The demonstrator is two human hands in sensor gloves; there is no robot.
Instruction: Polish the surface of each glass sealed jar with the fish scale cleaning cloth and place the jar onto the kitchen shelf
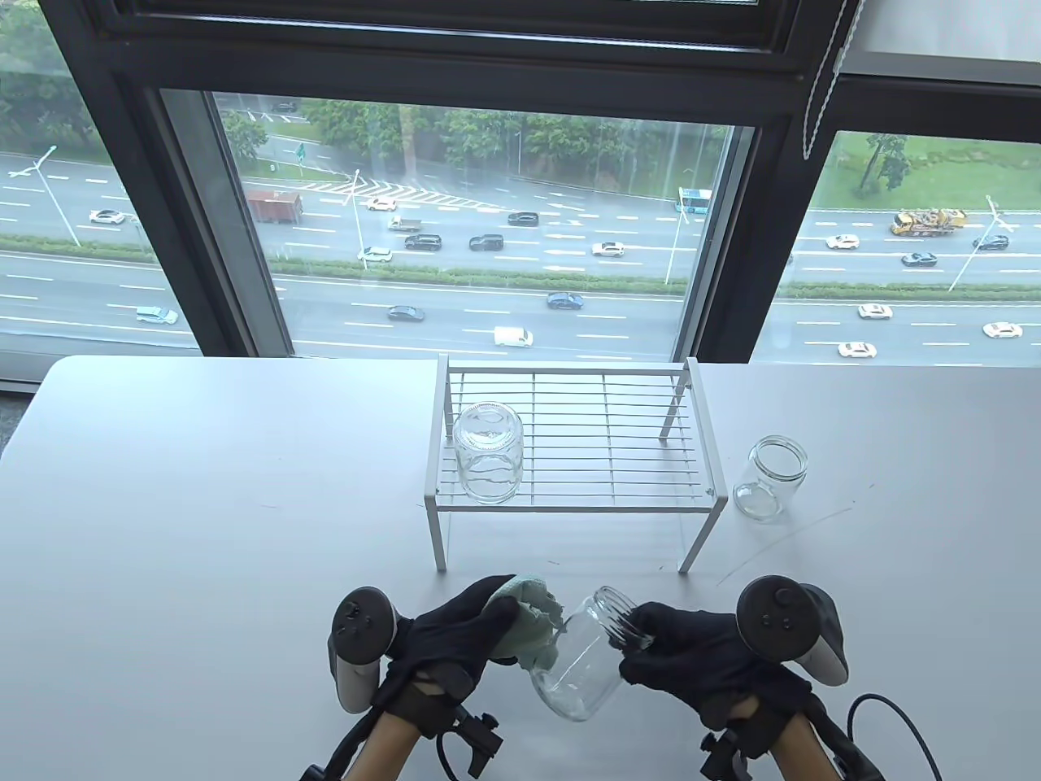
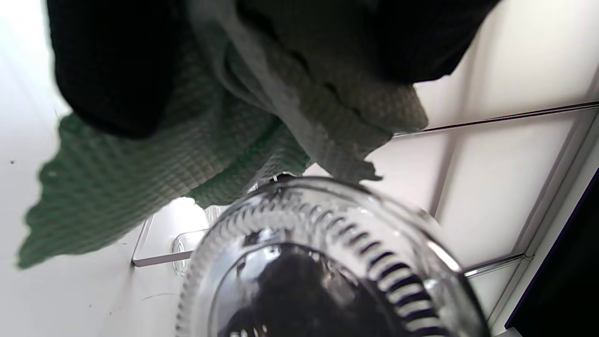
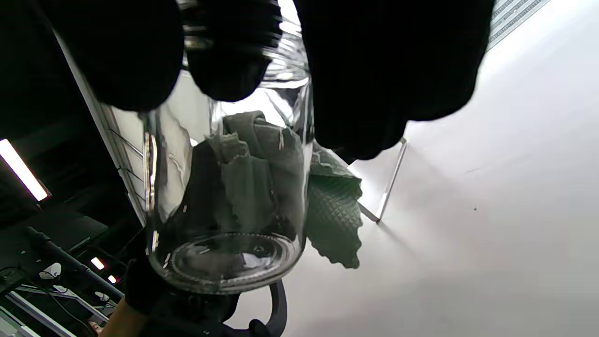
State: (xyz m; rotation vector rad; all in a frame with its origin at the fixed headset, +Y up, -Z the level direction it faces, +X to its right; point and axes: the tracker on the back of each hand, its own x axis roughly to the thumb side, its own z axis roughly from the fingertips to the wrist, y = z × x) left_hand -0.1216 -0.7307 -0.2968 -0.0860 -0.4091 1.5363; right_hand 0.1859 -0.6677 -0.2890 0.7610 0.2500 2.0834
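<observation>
From the table view, I work at a pale grey table [image 1: 203, 504] pushed against a tall dark-framed window [image 1: 455, 220] that looks down on a wide road with cars. The white wire shelf [image 1: 569, 443] stands at the middle of the table, toward the window. One glass jar [image 1: 486, 451] sits on the shelf's left end, base up. A second, open jar [image 1: 768, 477] stands upright on the table just to the right of the shelf. In front of the shelf, my right hand [image 1: 699, 655] grips a third jar [image 1: 587, 663] by its threaded neck, tilted, base toward me and lifted off the table. My left hand [image 1: 459, 639] clutches the green cloth [image 1: 533, 622] and presses it against that jar's left side. The hands are apart, with the jar between them.

The left wrist view shows what the table view cannot: the cloth's [image 2: 140, 187] fine waffle-like weave, bunched under my gloved fingers [image 2: 112, 70], and the jar's ribbed base [image 2: 327, 262] close up. The shelf's wires [image 2: 491, 119] cross behind.

The right wrist view looks through the held jar [image 3: 229, 187]: the cloth [image 3: 334, 210] shows behind the glass and hangs out past its side. My fingers [image 3: 388, 70] wrap the neck, and one shelf leg [image 3: 392, 182] stands on the table beyond.
</observation>
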